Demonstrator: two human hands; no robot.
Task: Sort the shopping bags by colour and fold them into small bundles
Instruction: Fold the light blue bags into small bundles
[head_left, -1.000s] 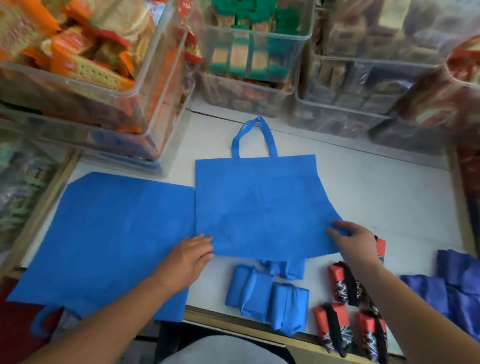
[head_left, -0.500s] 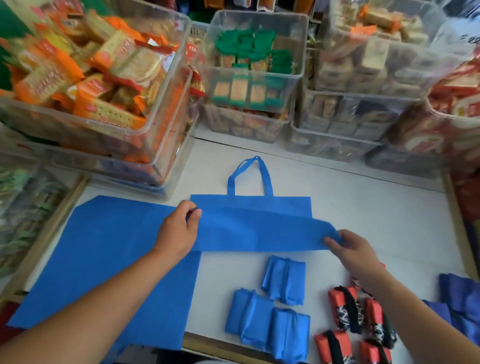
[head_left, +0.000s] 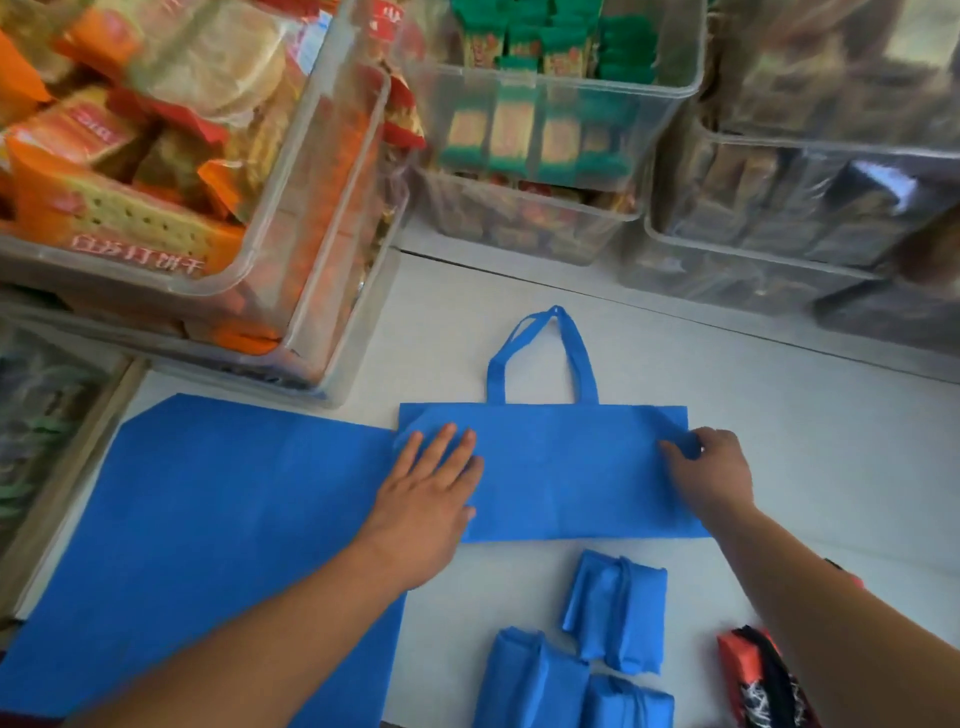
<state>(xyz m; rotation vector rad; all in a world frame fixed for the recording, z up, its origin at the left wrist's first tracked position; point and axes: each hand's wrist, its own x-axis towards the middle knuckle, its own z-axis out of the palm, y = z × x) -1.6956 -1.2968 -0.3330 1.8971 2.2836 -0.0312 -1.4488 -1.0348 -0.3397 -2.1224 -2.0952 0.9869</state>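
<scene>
A blue shopping bag (head_left: 561, 467) lies folded in half across the white table (head_left: 831, 467), its handles (head_left: 550, 353) pointing away from me. My left hand (head_left: 426, 488) presses flat on the bag's left part, fingers straight. My right hand (head_left: 711, 467) is at the bag's right end and pinches the folded corner between thumb and fingers. Nearer to me lie three folded blue bundles (head_left: 613, 613). A red and black bundle (head_left: 758, 675) shows at the lower right, partly behind my right forearm.
A second blue bag (head_left: 218, 519) lies flat to the left, under my left forearm. Clear plastic bins of packaged snacks (head_left: 208, 156) stand stacked along the back and left, close to the bag's handles. A wooden edge (head_left: 67, 467) borders the table at left.
Both hands carried the bag's near edge up to its top edge, folding it in half. My left hand has let go and flattened onto the bag. The camera has moved closer.
</scene>
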